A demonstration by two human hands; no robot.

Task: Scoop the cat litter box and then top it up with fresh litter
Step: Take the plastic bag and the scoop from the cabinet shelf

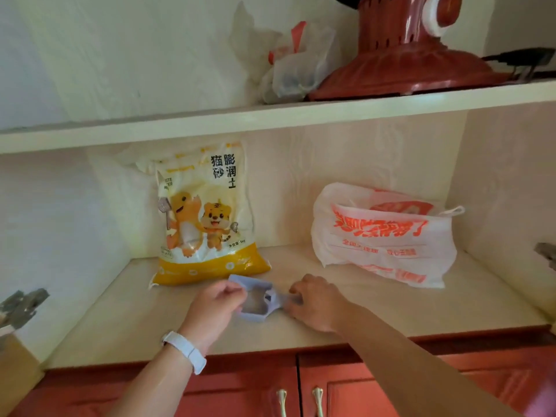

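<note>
Prep step, I'd say: both hands are on the lavender litter scoop (255, 299) lying on the cupboard shelf (391, 308), just in front of the litter bag (207, 218). Left hand (215, 308) curls over the scoop's basket edge; right hand (316, 300) pinches the handle end. Litter box not in view. Next move: lift the scoop clear, carry it to the box. Litter bag stands upright, looks sealed, contents unseen. White carrier bag (382, 233) slumps at right, contents hidden.
</note>
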